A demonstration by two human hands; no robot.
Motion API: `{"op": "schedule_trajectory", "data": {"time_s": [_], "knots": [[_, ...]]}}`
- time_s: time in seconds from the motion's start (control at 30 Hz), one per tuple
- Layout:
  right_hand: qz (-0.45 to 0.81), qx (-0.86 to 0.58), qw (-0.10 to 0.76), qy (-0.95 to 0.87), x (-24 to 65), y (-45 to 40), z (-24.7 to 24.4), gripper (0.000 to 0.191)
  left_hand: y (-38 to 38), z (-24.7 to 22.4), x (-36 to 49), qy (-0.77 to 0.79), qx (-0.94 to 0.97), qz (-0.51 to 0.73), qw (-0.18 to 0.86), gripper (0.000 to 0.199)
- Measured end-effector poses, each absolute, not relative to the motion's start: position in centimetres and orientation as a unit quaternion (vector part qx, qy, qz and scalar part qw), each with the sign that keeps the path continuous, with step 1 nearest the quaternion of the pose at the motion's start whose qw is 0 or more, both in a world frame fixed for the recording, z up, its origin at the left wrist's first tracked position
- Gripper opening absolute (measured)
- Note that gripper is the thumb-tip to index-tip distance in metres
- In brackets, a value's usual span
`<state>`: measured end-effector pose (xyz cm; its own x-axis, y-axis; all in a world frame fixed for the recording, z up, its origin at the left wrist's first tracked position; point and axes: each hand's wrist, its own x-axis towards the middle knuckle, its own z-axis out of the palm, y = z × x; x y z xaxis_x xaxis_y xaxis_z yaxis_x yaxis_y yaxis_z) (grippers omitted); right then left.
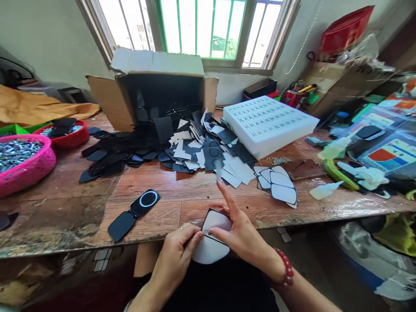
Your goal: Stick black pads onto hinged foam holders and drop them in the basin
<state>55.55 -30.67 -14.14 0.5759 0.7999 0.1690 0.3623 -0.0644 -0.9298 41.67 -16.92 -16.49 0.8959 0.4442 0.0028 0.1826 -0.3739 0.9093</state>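
Left hand (180, 249) pinches the left edge of a two-panelled white piece (209, 251) at the table's near edge; right hand (242, 229) rests its thumb on it, index finger extended, grip indeterminate. Beyond, on the table (191, 190): unfolded black case (123, 224); then heaped black and white sheets (182, 149), white foam block (269, 123), open carton (157, 63); rearmost, barred window (204, 30).

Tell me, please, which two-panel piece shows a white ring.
The black piece lying open on the table, left of the left hand; its far end bears the white ring, whereas the held piece shows plain white faces.
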Motion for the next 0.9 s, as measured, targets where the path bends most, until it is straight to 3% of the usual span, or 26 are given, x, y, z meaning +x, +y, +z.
{"op": "schedule_trajectory", "data": {"time_s": [0.1, 0.2, 0.27, 0.37, 0.47, 0.53, 0.63, 0.73, 0.9], "knots": [[0.18, -0.72, 0.577, -0.342, 58.4, -31.6, -14.6, 0.087, -16.6, -16.2, 42.3, 0.209, 0.827, 0.139, 0.503, 0.036], [-0.008, -0.775, 0.577, -0.256, 63.6, -34.3, -14.8, 0.094, -12.8, -16.8, 41.3, 0.287, 0.847, 0.189, 0.405, 0.042], [-0.126, -0.807, 0.533, -0.219, 67.6, -36.7, -14.9, 0.1, -9.5, -17.2, 40.0, 0.356, 0.865, 0.214, 0.281, 0.045], [-0.227, -0.851, 0.428, -0.203, 72.2, -39.8, -14.9, 0.095, -5.2, -17.6, 38.1, 0.455, 0.869, 0.142, 0.134, 0.058], [-0.345, -0.843, 0.324, -0.255, 72.6, -40.5, -14.5, 0.083, -3.3, -17.4, 37.2, 0.484, 0.867, 0.058, 0.106, 0.054], [-0.388, -0.823, 0.316, -0.268, 70.5, -39.5, -14.0, 0.073, -3.1, -17.0, 37.1, 0.483, 0.865, 0.037, 0.13, 0.046], [-0.295, -0.82, 0.411, -0.267, 65.3, -36.8, -13.4, 0.052, -3.6, -16.5, 37.3, 0.489, 0.855, 0.037, 0.168, 0.039], [-0.093, -0.784, 0.545, -0.283, 60.9, -33.9, -13.8, 0.038, -4.5, -16.1, 37.3, 0.478, 0.838, 0.069, 0.253, 0.035], [0.233, -0.599, 0.752, -0.144, 57.4, -29.6, -16.0, 0.026, -7.9, -15.4, 36.7, 0.366, 0.622, 0.12, 0.682, 0.044]]}}
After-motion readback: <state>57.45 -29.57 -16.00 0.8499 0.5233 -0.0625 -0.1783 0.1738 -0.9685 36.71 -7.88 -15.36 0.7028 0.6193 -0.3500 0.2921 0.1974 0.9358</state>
